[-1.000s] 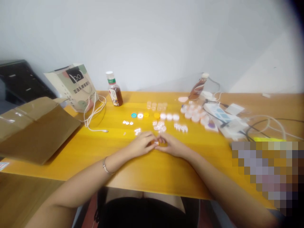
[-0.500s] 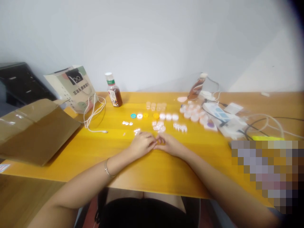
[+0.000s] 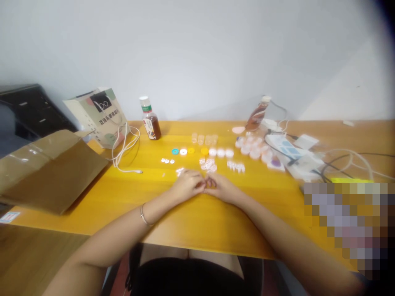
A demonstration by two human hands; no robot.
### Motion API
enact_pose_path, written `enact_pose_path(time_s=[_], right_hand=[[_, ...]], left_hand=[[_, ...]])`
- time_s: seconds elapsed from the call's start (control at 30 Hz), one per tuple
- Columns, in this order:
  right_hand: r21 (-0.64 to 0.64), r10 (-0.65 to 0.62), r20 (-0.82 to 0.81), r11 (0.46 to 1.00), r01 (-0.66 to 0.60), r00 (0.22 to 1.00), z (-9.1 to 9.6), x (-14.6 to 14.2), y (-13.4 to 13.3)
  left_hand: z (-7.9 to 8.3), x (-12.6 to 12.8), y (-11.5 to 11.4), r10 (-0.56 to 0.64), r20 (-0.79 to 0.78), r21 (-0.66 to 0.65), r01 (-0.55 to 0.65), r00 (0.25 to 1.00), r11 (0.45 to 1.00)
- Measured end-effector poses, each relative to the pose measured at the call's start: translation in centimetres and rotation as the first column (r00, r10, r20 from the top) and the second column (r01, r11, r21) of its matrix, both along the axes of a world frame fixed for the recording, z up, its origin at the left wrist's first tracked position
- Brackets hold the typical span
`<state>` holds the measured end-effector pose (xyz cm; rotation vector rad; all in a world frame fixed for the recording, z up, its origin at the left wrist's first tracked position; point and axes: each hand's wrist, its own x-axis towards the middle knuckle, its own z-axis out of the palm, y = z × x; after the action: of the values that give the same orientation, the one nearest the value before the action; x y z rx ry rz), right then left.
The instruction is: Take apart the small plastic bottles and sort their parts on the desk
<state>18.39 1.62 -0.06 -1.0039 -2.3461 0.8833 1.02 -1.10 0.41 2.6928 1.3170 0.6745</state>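
My left hand (image 3: 187, 186) and my right hand (image 3: 222, 188) meet over the middle of the table, fingertips touching. On both, the fingers are curled in a pinch, and whatever lies between them is too small or hidden to make out. Just beyond my left hand are small white pieces (image 3: 180, 171), partly covered by it. A cluster of flat white pieces (image 3: 209, 165) lies beyond the fingertips, with more small white pieces (image 3: 236, 166) to the right and a few (image 3: 167, 160) to the left. Behind them runs a row of round discs, including a teal disc (image 3: 175, 151) and a yellow disc (image 3: 205, 151).
Small clear cups (image 3: 201, 139) stand behind the discs. Pale round containers (image 3: 254, 150) and white devices with cables (image 3: 286, 152) crowd the right. Leftward are a sauce-like bottle (image 3: 151, 123), white cable (image 3: 123, 150), paper bag (image 3: 108, 119) and cardboard box (image 3: 61, 172). Another bottle (image 3: 257, 113) leans back right.
The view has shifted slightly, so everything sits a little further right. My hands stay together in nearly the same pose, and the things on the table have not visibly moved.
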Motion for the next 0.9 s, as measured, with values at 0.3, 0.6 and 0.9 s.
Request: enact_pose_path(time_s=[0.3,0.6,0.9], right_hand=[[-0.042,-0.015,-0.006,0.999,0.015,1.0,0.3,0.5,-0.1],[-0.041,-0.039,-0.012,0.998,0.039,0.999,0.2,0.7,0.0],[-0.04,-0.075,-0.011,0.996,0.075,0.997,0.1,0.7,0.2]], left_hand=[[2.3,-5.3,1.2,0.115,0.023,0.131,-0.117,0.993,0.985],[2.3,-6.8,2.1,0.142,-0.196,0.073,-0.13,0.97,0.989],[2.1,-6.7,2.0,0.121,-0.252,0.058,-0.11,0.96,0.992]])
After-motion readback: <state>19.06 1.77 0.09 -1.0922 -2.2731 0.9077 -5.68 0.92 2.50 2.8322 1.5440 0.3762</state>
